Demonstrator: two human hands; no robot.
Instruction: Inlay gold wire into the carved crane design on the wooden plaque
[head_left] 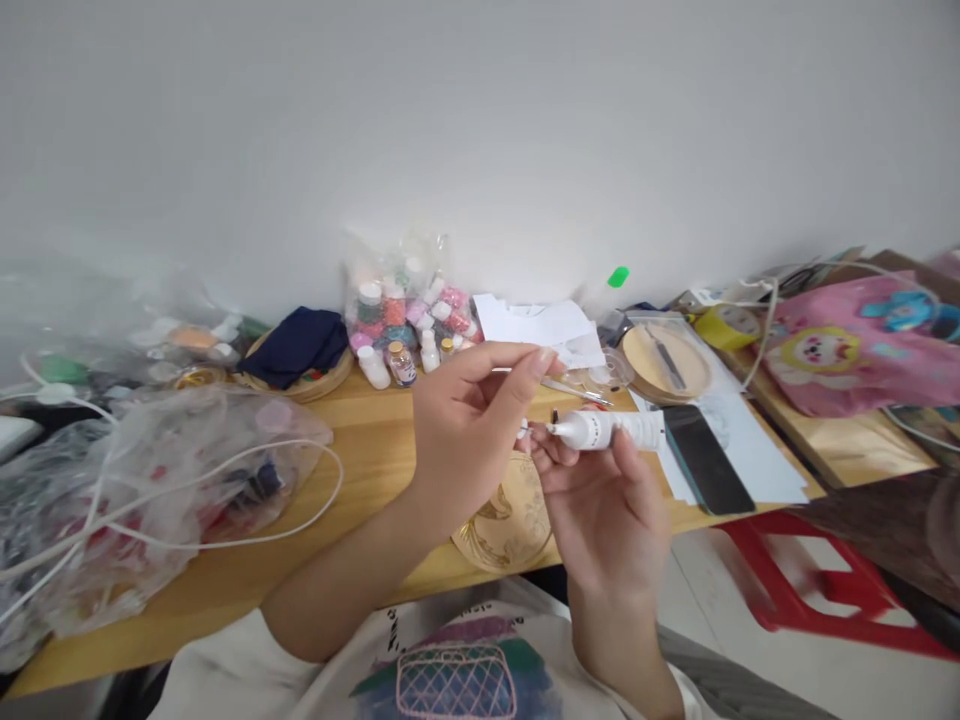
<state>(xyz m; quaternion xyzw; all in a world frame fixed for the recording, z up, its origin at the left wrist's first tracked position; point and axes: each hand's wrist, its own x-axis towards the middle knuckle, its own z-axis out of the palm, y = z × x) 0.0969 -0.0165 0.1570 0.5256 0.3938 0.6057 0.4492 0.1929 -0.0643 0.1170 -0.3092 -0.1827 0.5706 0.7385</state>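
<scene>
A white squeeze tube (600,431) with a narrow nozzle lies across the fingers of my right hand (611,510), its tip pointing left. My thumb presses on the tube from the near side. My left hand (472,430) is raised just left of the nozzle, with thumb and forefinger pinched together. A small thin piece shows below that hand near the nozzle tip, too small to name. Under both hands, a round wooden disc (491,535) with gold and line drawing rests on the table, partly hidden by them.
Behind stand small bottles (403,364) and a clear bag of colourful jars (405,305). A dark phone (709,460) lies on white paper (772,470) at right, near a round board (667,360). Plastic bags (187,500) and a white cable (330,500) cover the left side.
</scene>
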